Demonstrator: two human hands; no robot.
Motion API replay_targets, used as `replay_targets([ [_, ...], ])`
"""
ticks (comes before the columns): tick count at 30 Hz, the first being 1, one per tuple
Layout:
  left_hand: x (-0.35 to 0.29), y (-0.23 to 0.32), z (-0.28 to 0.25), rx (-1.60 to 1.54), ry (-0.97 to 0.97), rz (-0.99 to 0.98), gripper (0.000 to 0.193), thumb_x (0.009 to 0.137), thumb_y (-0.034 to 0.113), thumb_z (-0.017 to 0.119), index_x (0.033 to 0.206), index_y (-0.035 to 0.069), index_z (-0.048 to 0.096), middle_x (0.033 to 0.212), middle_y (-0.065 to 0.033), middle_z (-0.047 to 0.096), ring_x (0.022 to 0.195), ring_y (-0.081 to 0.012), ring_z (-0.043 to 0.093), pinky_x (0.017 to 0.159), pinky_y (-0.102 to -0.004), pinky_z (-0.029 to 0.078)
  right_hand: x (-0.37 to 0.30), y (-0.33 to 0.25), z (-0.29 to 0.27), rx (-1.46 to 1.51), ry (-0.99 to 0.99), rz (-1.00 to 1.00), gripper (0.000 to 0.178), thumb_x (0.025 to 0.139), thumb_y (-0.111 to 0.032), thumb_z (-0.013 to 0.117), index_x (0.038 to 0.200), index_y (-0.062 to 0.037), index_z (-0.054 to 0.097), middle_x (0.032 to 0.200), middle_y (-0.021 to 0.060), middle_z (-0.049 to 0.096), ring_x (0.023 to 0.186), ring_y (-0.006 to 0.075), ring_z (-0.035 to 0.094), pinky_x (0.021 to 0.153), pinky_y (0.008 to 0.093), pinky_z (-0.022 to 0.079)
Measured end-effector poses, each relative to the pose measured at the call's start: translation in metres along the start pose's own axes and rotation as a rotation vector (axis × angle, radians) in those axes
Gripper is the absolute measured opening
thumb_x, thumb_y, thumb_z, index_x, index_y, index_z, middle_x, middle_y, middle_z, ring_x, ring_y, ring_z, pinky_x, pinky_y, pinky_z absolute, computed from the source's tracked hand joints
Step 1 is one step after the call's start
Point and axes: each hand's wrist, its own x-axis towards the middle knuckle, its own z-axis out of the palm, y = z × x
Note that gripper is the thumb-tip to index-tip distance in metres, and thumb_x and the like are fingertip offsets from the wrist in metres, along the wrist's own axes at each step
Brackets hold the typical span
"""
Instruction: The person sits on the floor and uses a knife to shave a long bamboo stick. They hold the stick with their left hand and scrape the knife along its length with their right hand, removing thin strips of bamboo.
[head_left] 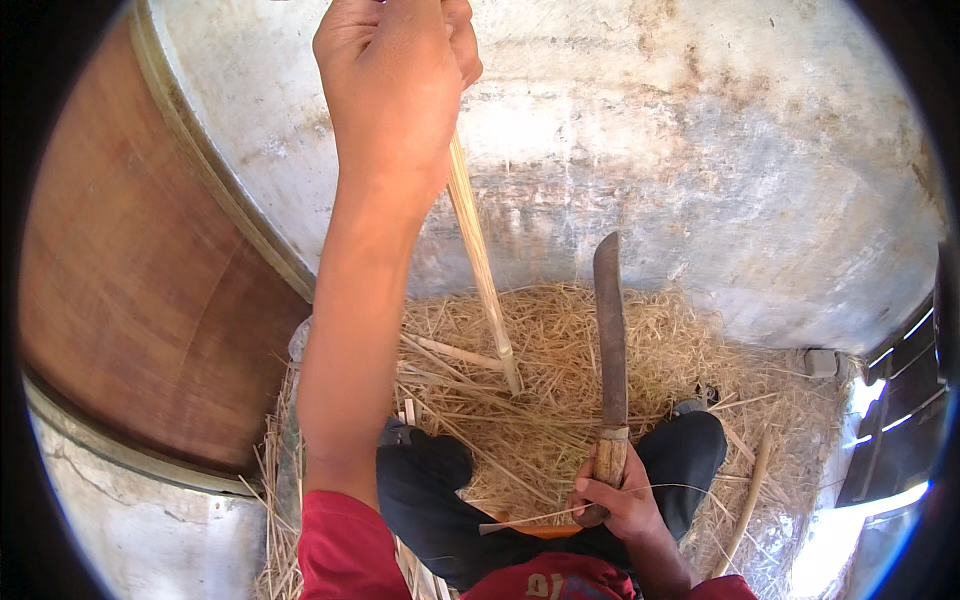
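My left hand point(395, 85) is raised high at the top of the view and is shut around the upper end of a long pale bamboo stick point(480, 265). The stick slants down to the right and its lower end rests in the straw. My right hand point(620, 495) is low, near my knee, shut on the wooden handle of a long dark-bladed knife point(608, 330). The blade points up and stands to the right of the stick, apart from it. My legs in dark trousers point(440, 490) are folded below.
A heap of straw and shavings point(560, 350) covers the ground before me, with cut bamboo pieces point(455, 352) in it. A stained concrete wall point(700, 150) rises behind. A brown wooden door point(140, 290) is at left. A curved stick point(750, 490) lies at right.
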Motion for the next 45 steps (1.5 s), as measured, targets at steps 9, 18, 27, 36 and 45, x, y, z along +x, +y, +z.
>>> replay_targets([
  [9,-0.022,-0.076,0.020,-0.030,-0.014,0.036,0.040,0.099,0.038,0.046,0.069,0.013,0.040,0.056,0.0049,0.033,0.045,-0.0044,0.029,0.040,-0.0208,0.024,0.035,-0.010,0.046,-0.030,-0.041,0.078,0.035,0.087,-0.003,0.063,0.113,-0.0042,0.041,0.067,0.0003,0.051,0.051,0.0066,0.048,0.043,0.0236,0.038],
  [18,-0.023,-0.078,0.027,0.158,0.141,0.168,0.046,0.100,0.039,0.044,0.062,0.015,0.035,0.053,0.0073,0.030,0.047,-0.0036,0.025,0.041,-0.0230,0.022,0.063,0.027,0.092,-0.282,0.104,-0.217,0.034,0.081,-0.005,0.063,0.111,0.0000,0.048,0.081,0.0078,0.057,0.072,0.0169,0.057,0.065,0.0304,0.046],
  [27,-0.021,-0.059,-0.005,0.236,0.304,0.016,0.048,0.096,0.049,0.047,0.066,0.013,0.040,0.056,0.0054,0.035,0.049,-0.0068,0.032,0.046,-0.0241,0.028,0.064,0.019,0.112,-0.522,0.060,-0.323,0.038,0.077,-0.009,0.061,0.111,0.0003,0.046,0.080,0.0217,0.061,0.074,0.0377,0.063,0.066,0.0408,0.049],
  [36,-0.030,-0.046,-0.019,0.141,0.356,0.071,0.034,0.099,0.027,0.046,0.070,0.010,0.041,0.060,0.0030,0.030,0.051,-0.0064,0.026,0.045,-0.0238,0.021,0.075,0.070,0.082,-0.680,0.112,-0.266,0.039,0.076,-0.007,0.060,0.113,-0.0006,0.050,0.079,0.0162,0.060,0.070,0.0250,0.061,0.067,0.0346,0.049],
  [45,-0.027,-0.052,-0.014,0.150,0.334,0.049,0.034,0.098,0.029,0.046,0.071,0.010,0.040,0.061,0.0028,0.030,0.053,-0.0080,0.024,0.047,-0.0248,0.021,0.093,0.133,0.036,-0.767,0.180,-0.200,0.039,0.076,-0.007,0.061,0.113,0.0009,0.051,0.086,0.0196,0.062,0.077,0.0358,0.063,0.071,0.0370,0.049],
])
